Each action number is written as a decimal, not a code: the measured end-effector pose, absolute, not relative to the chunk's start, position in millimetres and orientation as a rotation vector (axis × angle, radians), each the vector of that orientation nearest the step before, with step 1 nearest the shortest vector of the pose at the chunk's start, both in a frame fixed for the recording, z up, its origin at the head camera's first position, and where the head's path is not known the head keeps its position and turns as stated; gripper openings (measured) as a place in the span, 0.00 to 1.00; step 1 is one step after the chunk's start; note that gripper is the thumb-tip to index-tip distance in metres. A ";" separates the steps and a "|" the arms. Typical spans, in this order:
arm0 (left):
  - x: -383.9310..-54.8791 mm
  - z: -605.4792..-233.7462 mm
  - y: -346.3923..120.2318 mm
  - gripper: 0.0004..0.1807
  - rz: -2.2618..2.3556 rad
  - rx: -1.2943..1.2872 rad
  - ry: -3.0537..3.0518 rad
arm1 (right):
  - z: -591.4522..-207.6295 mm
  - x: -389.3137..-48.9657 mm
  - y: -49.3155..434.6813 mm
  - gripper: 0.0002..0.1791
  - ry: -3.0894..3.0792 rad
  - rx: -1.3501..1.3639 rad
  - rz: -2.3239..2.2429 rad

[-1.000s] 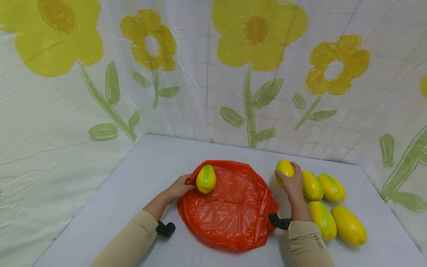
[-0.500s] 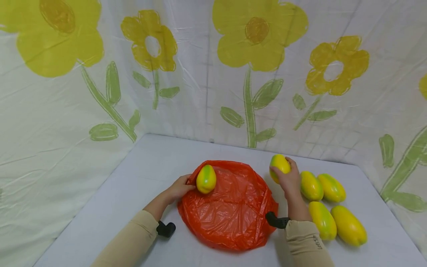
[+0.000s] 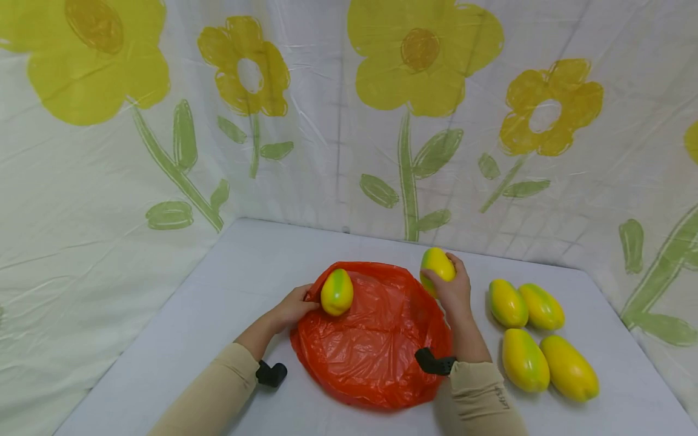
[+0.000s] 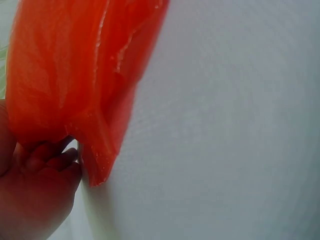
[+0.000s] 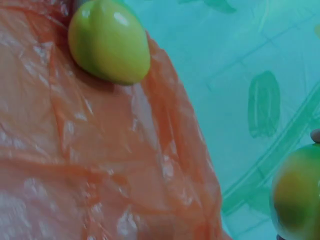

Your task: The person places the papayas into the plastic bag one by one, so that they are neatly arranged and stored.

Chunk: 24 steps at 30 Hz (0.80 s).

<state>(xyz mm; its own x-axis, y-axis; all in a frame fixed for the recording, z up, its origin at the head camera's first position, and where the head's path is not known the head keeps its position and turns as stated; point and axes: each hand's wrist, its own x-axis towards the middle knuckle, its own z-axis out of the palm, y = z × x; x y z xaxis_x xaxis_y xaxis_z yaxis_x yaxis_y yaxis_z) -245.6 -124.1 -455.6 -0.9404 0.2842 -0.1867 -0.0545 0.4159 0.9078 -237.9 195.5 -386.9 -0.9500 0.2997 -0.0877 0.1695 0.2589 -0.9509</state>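
Observation:
A red plastic bag [image 3: 376, 351] lies spread wide open on the table. My left hand [image 3: 293, 307] grips its left rim; the left wrist view has the curled fingers [image 4: 60, 165] under the red film. One yellow papaya [image 3: 337, 292] with a green streak rests inside near that hand, and the right wrist view shows this papaya [image 5: 109, 42] too. With my right hand [image 3: 457, 293] I hold another papaya [image 3: 438, 266] at the bag's back right rim. Part of this held papaya [image 5: 300, 195] enters the right wrist view's edge.
Several more papayas [image 3: 526, 361] lie in two pairs on the white table [image 3: 272, 242], right of the bag. Behind the table hangs a white curtain [image 3: 322, 157] printed with yellow flowers. Each wrist carries a black camera mount [image 3: 271, 374].
My right hand has carried its papaya leftward, away from the other papayas and up to the bag's back right rim. The left hand and the papaya in the bag have stayed put.

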 end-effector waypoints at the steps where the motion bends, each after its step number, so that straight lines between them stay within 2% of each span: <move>1: -245.6 -455.6 -124.2 0.20 1.534 0.199 2.361 | -387.3 -238.2 192.7 0.41 -2.400 -0.446 1.801; 12: -246.4 -457.1 -125.0 0.21 1.543 0.189 2.351 | -393.1 -240.2 155.9 0.40 -2.376 -0.381 1.860; 24: -245.7 -456.5 -125.1 0.20 1.546 0.222 2.346 | -415.9 -243.4 125.4 0.39 -2.418 -0.315 1.883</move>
